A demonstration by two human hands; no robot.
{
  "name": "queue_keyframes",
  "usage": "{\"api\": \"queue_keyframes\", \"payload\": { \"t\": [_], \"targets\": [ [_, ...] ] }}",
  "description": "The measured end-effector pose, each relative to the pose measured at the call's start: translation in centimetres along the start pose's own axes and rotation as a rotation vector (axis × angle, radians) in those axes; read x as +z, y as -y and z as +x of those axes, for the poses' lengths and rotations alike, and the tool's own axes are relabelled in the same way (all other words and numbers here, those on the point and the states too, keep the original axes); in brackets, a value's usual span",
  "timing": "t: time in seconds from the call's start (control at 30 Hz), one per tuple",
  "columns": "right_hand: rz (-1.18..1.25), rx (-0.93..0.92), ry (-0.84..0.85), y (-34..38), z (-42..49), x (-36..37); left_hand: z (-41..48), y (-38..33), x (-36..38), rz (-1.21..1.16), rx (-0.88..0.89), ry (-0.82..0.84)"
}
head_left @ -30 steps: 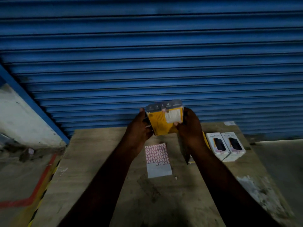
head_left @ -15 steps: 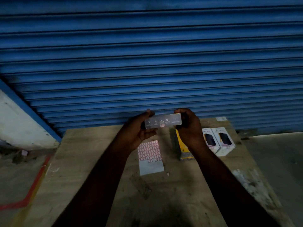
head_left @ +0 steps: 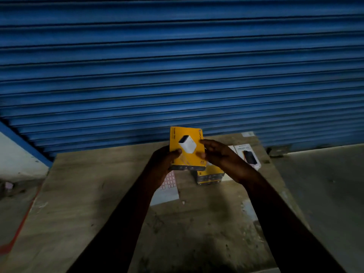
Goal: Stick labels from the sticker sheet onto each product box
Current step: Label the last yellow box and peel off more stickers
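Observation:
A yellow product box [head_left: 186,148] with a white charger pictured on its front is held upright above the table. My left hand [head_left: 164,162] grips its lower left edge, thumb on the front. My right hand [head_left: 218,154] holds its right edge with thumb and fingertips. The sticker sheet [head_left: 168,186] with rows of pink labels lies flat on the table below, partly hidden by my left arm. Another yellow box [head_left: 210,176] lies on the table behind my right hand. A white product box [head_left: 249,156] lies at the right.
The wooden table [head_left: 88,194] stands against a blue roller shutter [head_left: 177,66]. A small white paper [head_left: 247,134] lies at the table's far right corner. Concrete floor [head_left: 325,194] runs along the right, and a red floor line [head_left: 17,231] along the left.
The box in my hands has turned from its back face, through its narrow grey side, to its yellow front facing me. The camera view has shifted slightly.

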State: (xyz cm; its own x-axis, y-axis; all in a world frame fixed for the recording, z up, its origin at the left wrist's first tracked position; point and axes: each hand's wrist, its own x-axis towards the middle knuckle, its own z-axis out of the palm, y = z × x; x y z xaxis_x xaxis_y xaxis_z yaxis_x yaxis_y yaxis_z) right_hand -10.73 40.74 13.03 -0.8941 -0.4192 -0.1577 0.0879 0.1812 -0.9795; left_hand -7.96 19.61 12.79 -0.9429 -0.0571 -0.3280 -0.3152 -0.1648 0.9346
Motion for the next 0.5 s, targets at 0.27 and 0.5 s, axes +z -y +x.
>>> {"api": "queue_keyframes", "payload": {
  "t": [0.27,0.5],
  "targets": [
    [-0.531,-0.428,-0.061,-3.8,-0.2,-0.9,2.7,3.8,3.2,0.416,0.039,-0.124],
    [-0.827,-0.302,-0.062,-7.5,1.5,-2.9,5.5,6.5,5.0,0.561,0.060,-0.186]
  ]
}}
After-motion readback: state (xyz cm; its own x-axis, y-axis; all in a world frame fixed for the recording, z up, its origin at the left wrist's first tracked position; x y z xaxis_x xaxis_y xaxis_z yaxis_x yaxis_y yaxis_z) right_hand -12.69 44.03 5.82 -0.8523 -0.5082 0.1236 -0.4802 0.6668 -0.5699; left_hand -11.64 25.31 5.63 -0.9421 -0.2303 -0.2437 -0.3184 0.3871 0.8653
